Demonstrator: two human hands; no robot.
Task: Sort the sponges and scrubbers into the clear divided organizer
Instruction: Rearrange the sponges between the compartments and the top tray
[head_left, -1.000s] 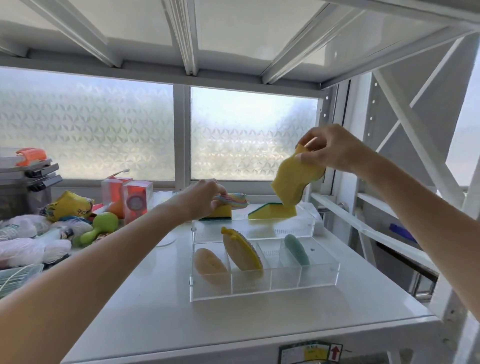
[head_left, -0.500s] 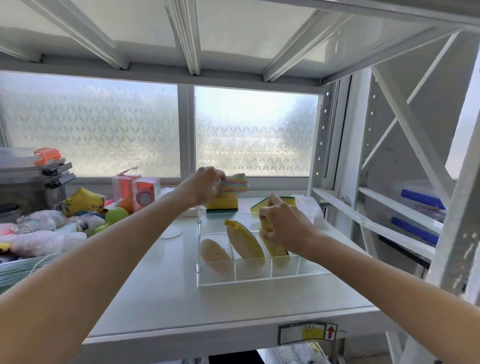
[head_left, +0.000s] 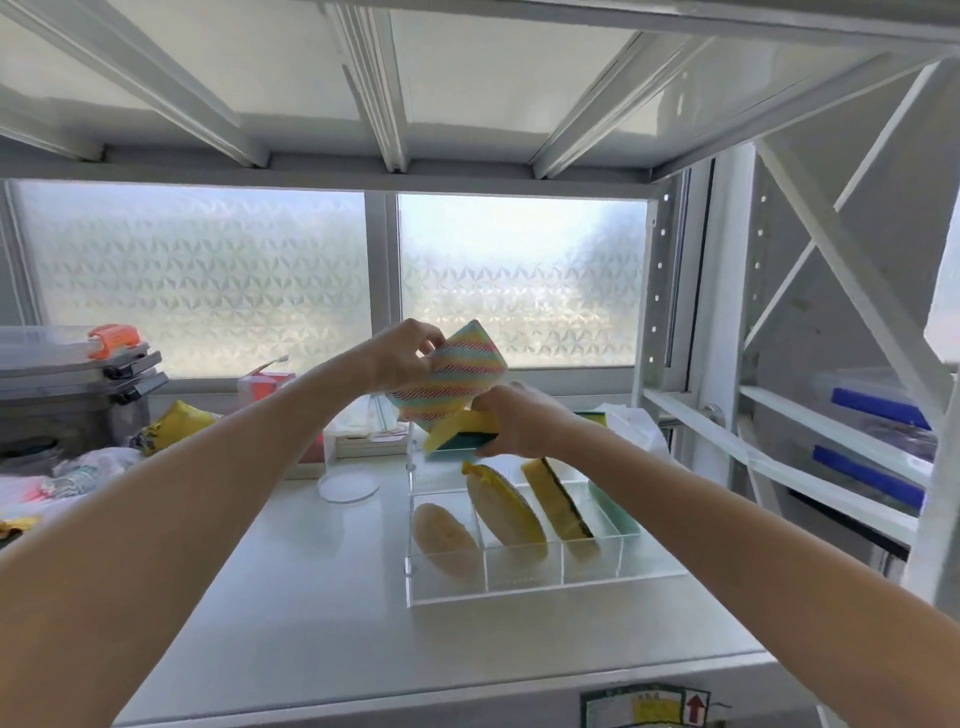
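**Both hands full, right above the organizer**

Left hand (head_left: 402, 358) sits at frame center with the fingers curled round the top corner of a striped scrubber (head_left: 451, 382), pinching it so it hangs tilted like a diamond in front of the window. Right hand (head_left: 519, 423) is just below and right of it, fingers closed over a yellow and green sponge (head_left: 457, 434); fingertips themselves are hidden behind the knuckles. The two pieces look like they're touching.

The clear organizer (head_left: 524, 587) is on the white shelf (head_left: 311, 597), lower center right. Front slots, left to right: a pale oval scrubber (head_left: 444, 535), a yellow oval scrubber (head_left: 506, 512), and a yellow sponge with dark backing (head_left: 558, 501) standing on edge.
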